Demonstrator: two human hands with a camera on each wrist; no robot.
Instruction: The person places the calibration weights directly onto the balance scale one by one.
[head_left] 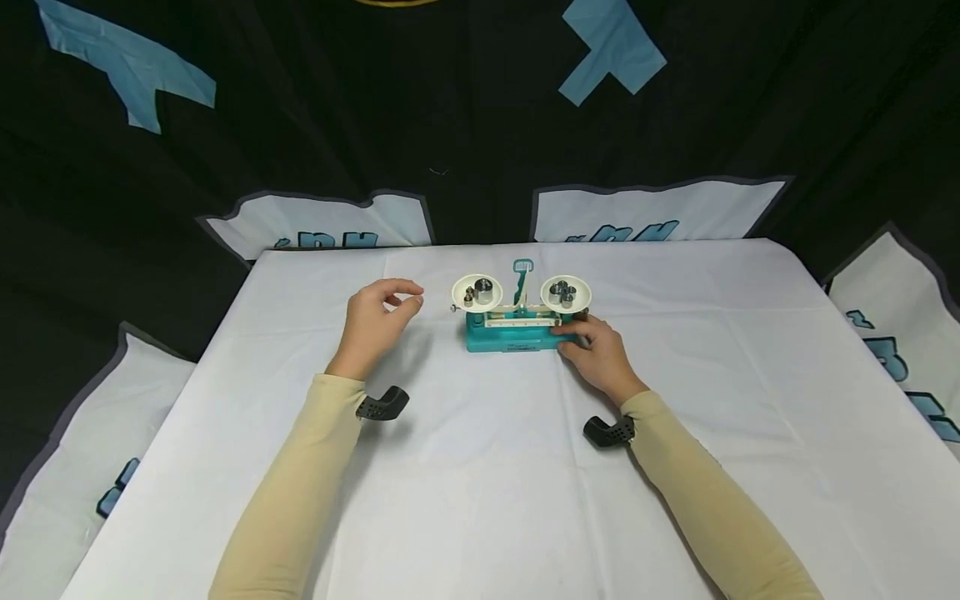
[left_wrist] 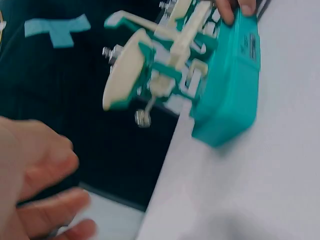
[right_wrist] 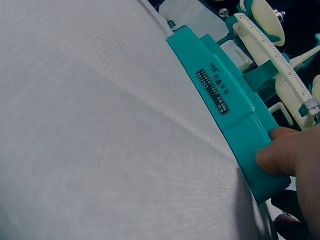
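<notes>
A teal balance scale (head_left: 513,332) stands on the white cloth (head_left: 480,467) near the middle. Its cream left pan (head_left: 477,292) and right pan (head_left: 566,292) each carry small metal weights. My right hand (head_left: 579,335) grips the right end of the teal base (right_wrist: 225,115), with the thumb (right_wrist: 277,152) pressed on its front face. To the left of the scale my left hand (head_left: 408,298) hovers apart from it, its fingers loosely curled, and I see nothing in it. In the left wrist view the fingers (left_wrist: 55,207) are blurred, below the left pan (left_wrist: 125,70).
The white cloth covers a table whose edges run along the far side and both sides. Black drapes with pale blue patches (head_left: 611,46) hang behind and around it. White printed panels (head_left: 652,212) stand at the far edge.
</notes>
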